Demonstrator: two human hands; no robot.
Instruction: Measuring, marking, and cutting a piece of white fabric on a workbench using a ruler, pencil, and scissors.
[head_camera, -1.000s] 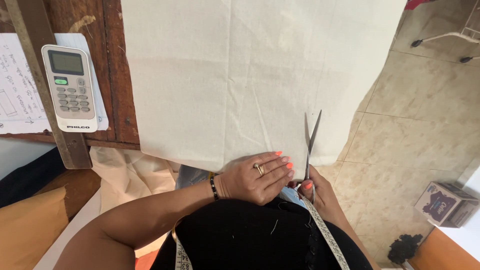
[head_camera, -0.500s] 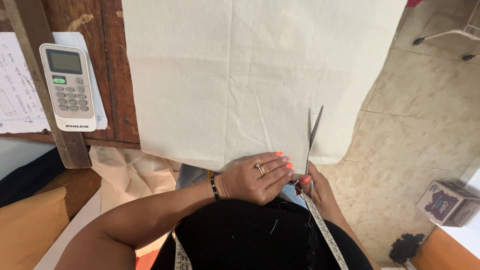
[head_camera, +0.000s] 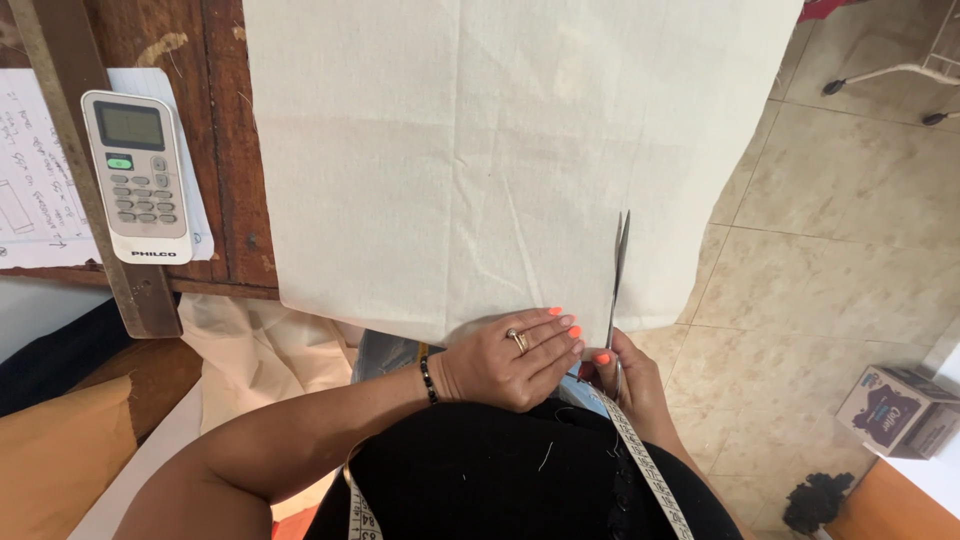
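right hand (head_camera: 628, 372) gripping scissors (head_camera: 617, 285), blades now nearly closed, tips further into cloth than 1 s ago | left hand (head_camera: 510, 357) pressing flat, fingers together, on cream cloth (head_camera: 480, 160) edge just left of cut | remote (head_camera: 136, 175), papers sitting on wooden table (head_camera: 235, 150) left; tape measure (head_camera: 645, 465) hanging at chest

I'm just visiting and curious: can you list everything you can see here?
cloth: one, cream, spread over the table and hanging off its near edge
scissors: one pair, silver, cutting into the cloth's near edge
remote control: one, white, on the table at left
paper sheet: one, white with handwriting, far left
table: one, dark wood
cardboard box: one, purple and white, on the floor at right
measuring tape: one, white, round the person's neck
left hand: flat on the cloth, with a ring
right hand: holding the scissors
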